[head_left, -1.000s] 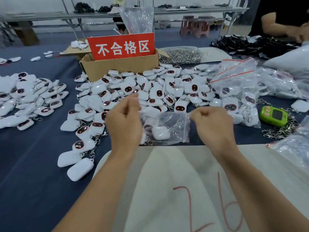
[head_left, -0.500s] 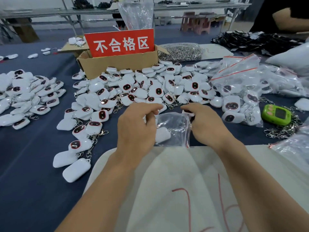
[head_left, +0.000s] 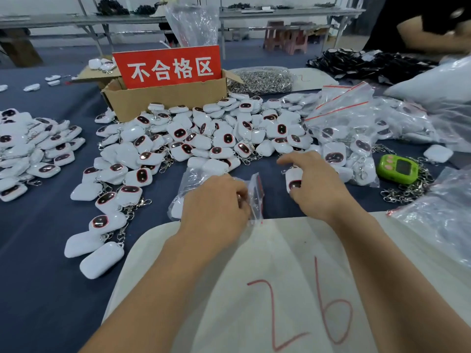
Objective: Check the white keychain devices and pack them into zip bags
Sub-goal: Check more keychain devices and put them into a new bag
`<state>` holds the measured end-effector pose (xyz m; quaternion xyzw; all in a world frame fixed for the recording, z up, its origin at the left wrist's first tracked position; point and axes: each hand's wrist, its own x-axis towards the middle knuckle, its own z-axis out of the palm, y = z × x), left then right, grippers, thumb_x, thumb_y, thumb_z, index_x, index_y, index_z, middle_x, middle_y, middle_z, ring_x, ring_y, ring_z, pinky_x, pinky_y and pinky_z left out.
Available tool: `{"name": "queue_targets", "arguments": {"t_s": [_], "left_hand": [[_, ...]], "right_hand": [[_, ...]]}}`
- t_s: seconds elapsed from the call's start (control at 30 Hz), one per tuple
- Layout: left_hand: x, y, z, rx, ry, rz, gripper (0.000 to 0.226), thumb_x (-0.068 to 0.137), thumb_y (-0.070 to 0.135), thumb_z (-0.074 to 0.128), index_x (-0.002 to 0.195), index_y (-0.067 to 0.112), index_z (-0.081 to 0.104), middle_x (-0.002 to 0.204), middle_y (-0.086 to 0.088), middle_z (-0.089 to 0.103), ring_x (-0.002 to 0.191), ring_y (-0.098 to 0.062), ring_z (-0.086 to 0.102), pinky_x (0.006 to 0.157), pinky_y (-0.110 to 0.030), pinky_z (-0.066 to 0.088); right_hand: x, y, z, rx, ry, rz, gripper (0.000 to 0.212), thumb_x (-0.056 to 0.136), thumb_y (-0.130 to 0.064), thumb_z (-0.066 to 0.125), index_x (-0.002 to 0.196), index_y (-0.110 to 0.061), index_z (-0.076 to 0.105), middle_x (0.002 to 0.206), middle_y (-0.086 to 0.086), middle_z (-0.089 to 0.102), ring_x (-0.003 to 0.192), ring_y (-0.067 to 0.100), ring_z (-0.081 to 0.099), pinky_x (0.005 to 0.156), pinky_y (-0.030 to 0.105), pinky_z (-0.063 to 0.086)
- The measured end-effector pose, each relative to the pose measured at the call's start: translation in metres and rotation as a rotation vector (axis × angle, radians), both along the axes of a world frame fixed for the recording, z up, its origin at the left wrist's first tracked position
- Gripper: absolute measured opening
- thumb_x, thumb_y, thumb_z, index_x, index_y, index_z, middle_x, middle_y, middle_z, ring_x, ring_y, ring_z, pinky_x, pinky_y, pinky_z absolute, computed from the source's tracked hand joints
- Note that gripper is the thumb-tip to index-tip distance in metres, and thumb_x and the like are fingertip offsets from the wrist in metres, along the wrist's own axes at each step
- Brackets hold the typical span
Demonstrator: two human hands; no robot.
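Across the blue-covered table [head_left: 38, 250], the cardboard box [head_left: 165, 100] with its red sign [head_left: 168, 66] stands at the far middle. Well in front of the box, nearest the viewer, lies a white sack [head_left: 254, 271] marked 26 in red. Against the box's front spreads the main heap [head_left: 204, 133] of white keychain devices (many face up, dark screens showing). A second heap [head_left: 33, 149] lies well to the box's left. To the box's front right sits a stack of empty bags [head_left: 341, 108] with red seals.

Between the main heap and the sack, in front of the box, the left hand [head_left: 216, 207] has its fingers curled and clamped on the crumpled edge of a zip bag [head_left: 256, 197]. The bag lies on the table, something white showing inside it. Further toward the box's right, the right hand [head_left: 318, 184] grips a single keychain device [head_left: 293, 179], screen up, with the thumb at its lower edge and the forefinger stretched out. A green gadget [head_left: 397, 169] lies further right again.
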<state>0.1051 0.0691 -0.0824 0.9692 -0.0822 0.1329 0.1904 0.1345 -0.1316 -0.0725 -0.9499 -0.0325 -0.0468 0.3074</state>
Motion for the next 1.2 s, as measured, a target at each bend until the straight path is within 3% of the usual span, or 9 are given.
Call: {"name": "queue_targets", "arguments": {"t_s": [0.1, 0.23, 0.37, 0.5, 0.6, 0.67, 0.77, 1.0, 1.2], "left_hand": [[-0.004, -0.003, 0.008, 0.121, 0.006, 0.127, 0.014, 0.087, 0.025, 0.058, 0.092, 0.031, 0.069, 0.091, 0.008, 0.061, 0.093, -0.020, 0.060, 0.059, -0.032, 0.028], [-0.007, -0.001, 0.018, 0.279, -0.118, 0.228, 0.025, 0.079, 0.017, 0.073, 0.100, 0.031, 0.071, 0.093, 0.006, 0.062, 0.095, -0.023, 0.061, 0.052, -0.029, 0.021], [-0.013, -0.009, 0.015, -0.117, -0.574, -0.007, 0.027, 0.091, 0.010, 0.063, 0.114, 0.017, 0.076, 0.098, 0.001, 0.071, 0.084, -0.022, 0.065, 0.063, -0.033, 0.046], [-0.015, -0.023, 0.008, -0.309, -0.298, -0.047, 0.045, 0.101, 0.035, 0.059, 0.143, 0.020, 0.059, 0.117, 0.007, 0.067, 0.100, -0.012, 0.057, 0.076, -0.021, 0.036], [-0.012, -0.020, 0.006, -0.482, -0.224, -0.122, 0.044, 0.104, 0.026, 0.059, 0.147, 0.021, 0.055, 0.124, 0.011, 0.063, 0.112, -0.006, 0.056, 0.093, -0.016, 0.041], [-0.010, -0.017, 0.006, -0.538, -0.285, -0.133, 0.043, 0.104, 0.013, 0.057, 0.147, 0.019, 0.055, 0.122, 0.013, 0.060, 0.112, 0.005, 0.054, 0.094, -0.005, 0.035], [-0.007, -0.015, 0.005, -0.614, -0.346, -0.096, 0.046, 0.101, 0.004, 0.056, 0.145, 0.020, 0.057, 0.115, 0.013, 0.061, 0.106, 0.016, 0.050, 0.090, -0.001, 0.033], [-0.004, -0.019, 0.006, -0.899, -0.161, -0.147, 0.026, 0.099, 0.022, 0.057, 0.120, 0.029, 0.071, 0.110, 0.014, 0.073, 0.105, -0.011, 0.068, 0.094, -0.038, 0.055], [-0.004, -0.020, 0.006, -0.856, -0.124, -0.085, 0.030, 0.097, 0.031, 0.060, 0.123, 0.036, 0.072, 0.110, 0.022, 0.073, 0.103, -0.002, 0.065, 0.088, -0.020, 0.050]], "right_hand": [[-0.005, -0.001, 0.001, 0.083, -0.050, -0.025, 0.044, 0.085, 0.004, 0.066, 0.106, -0.035, 0.070, 0.115, -0.012, 0.044, 0.081, 0.004, 0.054, 0.054, 0.007, 0.043], [-0.009, 0.012, 0.003, 0.197, -0.160, -0.047, 0.035, 0.074, -0.018, 0.085, 0.103, -0.035, 0.074, 0.106, -0.008, 0.053, 0.089, -0.001, 0.054, 0.069, 0.002, 0.039], [-0.011, 0.028, 0.008, 0.536, -0.170, -0.123, 0.023, 0.067, -0.021, 0.090, 0.081, -0.033, 0.075, 0.086, -0.012, 0.067, 0.072, -0.003, 0.058, 0.066, 0.009, 0.043], [-0.017, 0.042, 0.014, 1.072, -0.095, -0.133, 0.011, 0.080, -0.009, 0.083, 0.082, -0.018, 0.079, 0.073, -0.005, 0.069, 0.071, 0.010, 0.065, 0.069, 0.028, 0.059], [-0.021, 0.049, 0.015, 1.287, 0.075, -0.094, 0.009, 0.093, -0.006, 0.072, 0.086, -0.010, 0.076, 0.086, 0.011, 0.075, 0.084, 0.023, 0.073, 0.076, 0.034, 0.063], [-0.023, 0.049, 0.016, 1.288, 0.124, -0.027, 0.006, 0.095, -0.005, 0.069, 0.091, -0.007, 0.074, 0.090, 0.015, 0.075, 0.088, 0.026, 0.073, 0.084, 0.037, 0.063], [-0.025, 0.048, 0.018, 1.090, 0.042, 0.003, 0.009, 0.090, -0.003, 0.074, 0.085, -0.011, 0.074, 0.079, 0.005, 0.073, 0.076, 0.014, 0.067, 0.073, 0.024, 0.058], [-0.026, 0.042, 0.020, 1.017, 0.067, 0.091, 0.006, 0.082, -0.016, 0.072, 0.077, -0.019, 0.072, 0.068, 0.006, 0.065, 0.054, 0.018, 0.050, 0.060, 0.026, 0.044], [-0.023, 0.043, 0.018, 0.980, 0.033, 0.117, 0.017, 0.095, -0.002, 0.063, 0.083, -0.009, 0.073, 0.067, 0.006, 0.069, 0.052, 0.017, 0.051, 0.053, 0.018, 0.044]]}}
